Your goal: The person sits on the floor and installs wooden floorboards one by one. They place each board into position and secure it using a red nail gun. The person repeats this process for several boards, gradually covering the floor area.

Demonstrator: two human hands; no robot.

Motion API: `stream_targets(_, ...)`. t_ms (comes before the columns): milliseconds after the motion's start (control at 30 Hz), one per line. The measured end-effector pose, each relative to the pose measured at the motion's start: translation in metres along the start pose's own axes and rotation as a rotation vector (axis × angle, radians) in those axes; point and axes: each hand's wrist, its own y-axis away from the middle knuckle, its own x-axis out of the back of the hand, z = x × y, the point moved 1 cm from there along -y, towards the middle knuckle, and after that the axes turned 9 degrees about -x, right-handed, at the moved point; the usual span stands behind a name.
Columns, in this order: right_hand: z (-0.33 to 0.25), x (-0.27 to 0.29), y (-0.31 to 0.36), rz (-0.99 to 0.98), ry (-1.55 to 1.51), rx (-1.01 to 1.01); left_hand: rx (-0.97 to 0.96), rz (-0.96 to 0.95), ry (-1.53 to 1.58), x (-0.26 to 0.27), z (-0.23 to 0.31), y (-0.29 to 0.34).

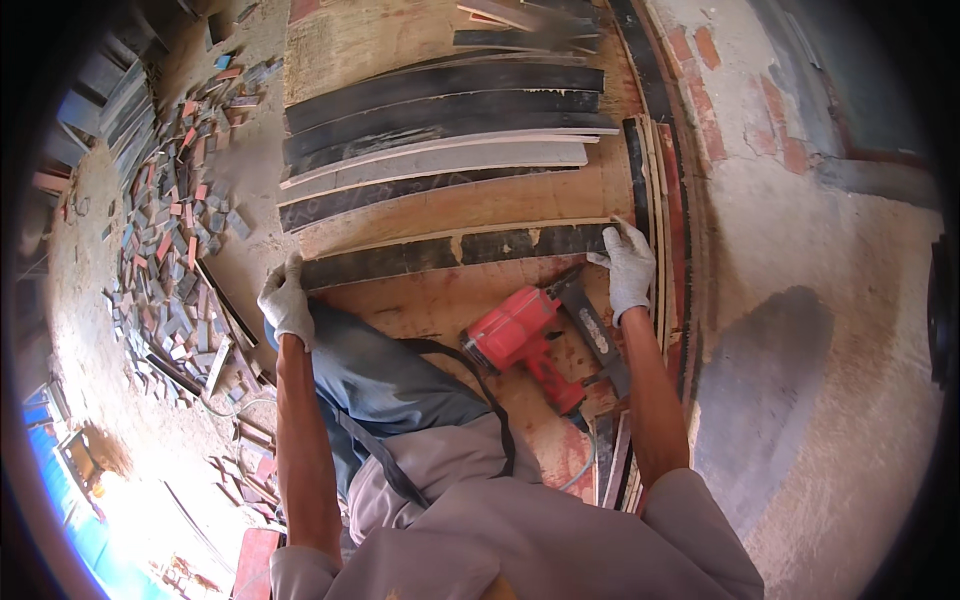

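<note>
While left grip (288, 303) and right grip (629, 267) hold black strip (490, 247) | red nail gun (515, 325) lies near | boards (450, 84) beyond

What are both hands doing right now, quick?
Left hand: closed on the left end of the long dark strip.
Right hand: holding the same strip's right end with thumb and fingers.

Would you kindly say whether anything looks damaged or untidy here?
The long black-faced wooden strip between the white-gloved left hand and right hand has pale patches on its dark face, as if chipped. To the left, small black and red wooden offcuts lie scattered untidily.
</note>
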Motion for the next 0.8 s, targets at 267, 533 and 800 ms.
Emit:
stream_targets(267,-0.001,-0.005,-0.008,-0.003,0.046,0.041,0.001,-0.141,0.06,0.001,0.033,0.033)
stream_targets(533,-0.009,-0.003,-0.012,-0.037,0.086,-0.024,0.053,-0.125,0.172,0.002,0.031,0.038)
stream_targets(800,0.001,-0.01,0.008,-0.042,0.148,-0.086,0.037,-0.082,0.168,0.02,0.007,0.025)
